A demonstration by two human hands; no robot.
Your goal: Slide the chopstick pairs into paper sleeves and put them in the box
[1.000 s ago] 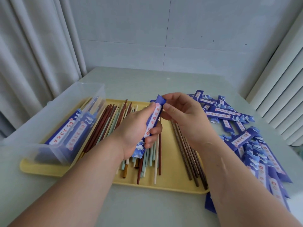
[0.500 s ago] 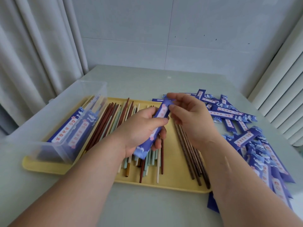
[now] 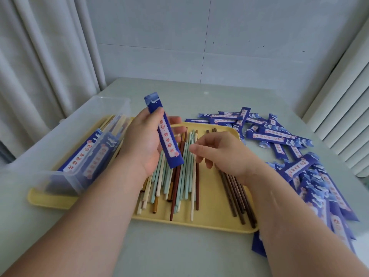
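My left hand (image 3: 146,142) holds a blue paper sleeve (image 3: 164,133) tilted upright above the yellow tray (image 3: 211,218); no chopstick shows at either end of it. My right hand (image 3: 221,151) hovers just right of the sleeve, fingers apart and curled, holding nothing, over the loose chopsticks (image 3: 179,176) in mint, cream and red-brown. A row of dark brown chopsticks (image 3: 237,196) lies at the tray's right. The clear plastic box (image 3: 65,140) stands on the tray's left end with sleeved pairs (image 3: 85,156) inside.
A heap of blue sleeves (image 3: 283,140) spreads over the table to the right of the tray and down toward the near right edge. Curtains hang on the left, a wall stands behind, and a ribbed white panel runs along the right.
My right hand let go of the sleeve and dropped toward the chopsticks. My left hand raised the sleeve and turned it more upright.
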